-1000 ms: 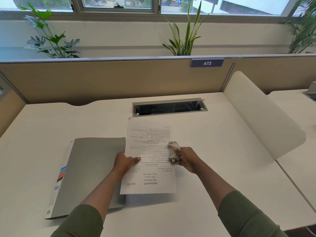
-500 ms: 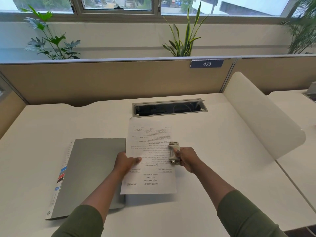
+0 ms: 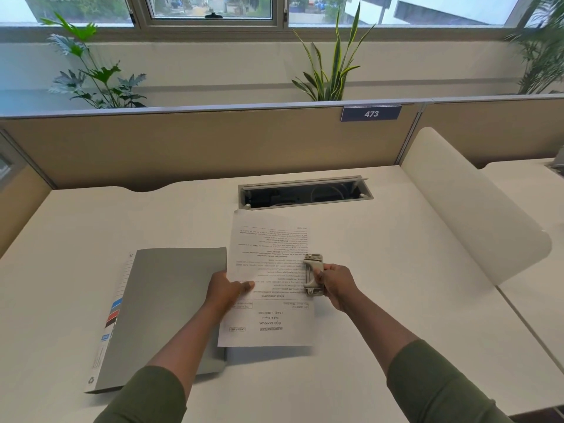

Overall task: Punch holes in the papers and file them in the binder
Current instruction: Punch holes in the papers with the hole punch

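A printed sheet of paper (image 3: 268, 303) lies on the white desk (image 3: 396, 315), its text upside down to me. My left hand (image 3: 227, 293) grips its left edge, thumb on top. A small grey hole punch (image 3: 312, 274) sits over the paper's right edge, and my right hand (image 3: 337, 283) is closed around it from the right. A closed grey binder (image 3: 164, 312) with a labelled white spine lies flat to the left, its right edge under the paper.
An open cable tray (image 3: 305, 193) is set into the desk just beyond the paper. A beige partition (image 3: 198, 141) closes the back, and a curved white divider (image 3: 464, 209) stands on the right. Plants rise behind the partition.
Almost nothing has moved. Both hands keep their hold on the paper and the punch at the sheet's right edge.
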